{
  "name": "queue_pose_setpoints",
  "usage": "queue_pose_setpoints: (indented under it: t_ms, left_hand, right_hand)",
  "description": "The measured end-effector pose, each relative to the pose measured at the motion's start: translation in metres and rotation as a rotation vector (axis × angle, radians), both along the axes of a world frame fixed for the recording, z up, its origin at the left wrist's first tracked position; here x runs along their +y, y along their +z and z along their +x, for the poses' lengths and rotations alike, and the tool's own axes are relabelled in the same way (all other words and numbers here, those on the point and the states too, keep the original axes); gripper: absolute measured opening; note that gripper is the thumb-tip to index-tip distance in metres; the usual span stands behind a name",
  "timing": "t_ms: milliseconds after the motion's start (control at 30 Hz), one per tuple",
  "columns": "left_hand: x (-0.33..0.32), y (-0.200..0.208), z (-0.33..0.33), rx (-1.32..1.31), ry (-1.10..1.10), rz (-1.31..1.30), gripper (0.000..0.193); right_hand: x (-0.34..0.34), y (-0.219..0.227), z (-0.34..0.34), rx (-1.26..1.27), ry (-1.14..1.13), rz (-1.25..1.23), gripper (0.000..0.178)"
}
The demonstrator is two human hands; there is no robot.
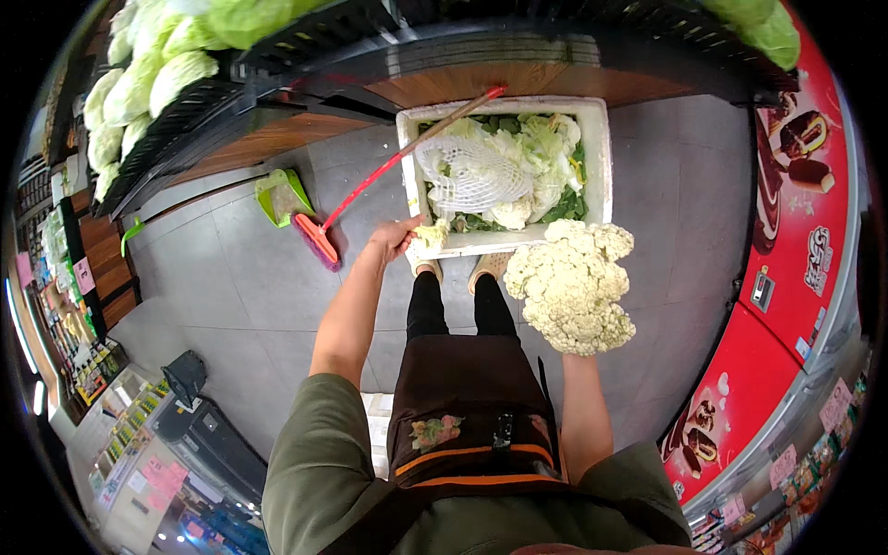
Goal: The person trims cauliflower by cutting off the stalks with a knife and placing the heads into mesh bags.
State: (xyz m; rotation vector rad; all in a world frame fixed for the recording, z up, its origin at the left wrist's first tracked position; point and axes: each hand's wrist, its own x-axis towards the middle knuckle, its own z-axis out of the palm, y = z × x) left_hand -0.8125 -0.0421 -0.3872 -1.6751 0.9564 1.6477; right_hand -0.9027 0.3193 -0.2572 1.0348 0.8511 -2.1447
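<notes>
My left hand (pixel 398 238) is closed on a small pale cauliflower floret (pixel 431 236) at the near left corner of a white foam box (pixel 601 176). A large creamy cauliflower head (pixel 573 289) is held up at the box's near right by my right hand (pixel 580 361). Its fingers are hidden behind the head; only the wrist side shows. Inside the box lie leafy vegetable trimmings (pixel 555 166) and white foam netting (pixel 472 176).
A broom (pixel 316 242) leans against the box's left side, its red and wooden handle crossing the corner. Left of it lies a green dustpan (pixel 284 198). Black crates with cabbages (pixel 153 88) line the shelf ahead. A red freezer (pixel 805 185) stands at the right.
</notes>
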Motion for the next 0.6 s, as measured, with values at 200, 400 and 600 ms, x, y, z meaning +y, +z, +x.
queue_pose_setpoints:
  t_ms: [200,400,600]
  left_hand:
    - [0.031,0.068,0.035,0.275,0.327,0.274,0.028]
    - [0.064,0.164,0.098,0.791,0.657,0.452,0.007]
    - [0.071,0.274,0.138,1.021,0.691,0.202,0.031]
  right_hand:
    - [-0.016,0.062,-0.019,0.105,0.098,-0.075,0.067]
    - [-0.028,0.118,-0.022,0.185,0.201,-0.152,0.067]
    - [-0.055,0.159,-0.003,0.229,0.317,-0.255,0.067]
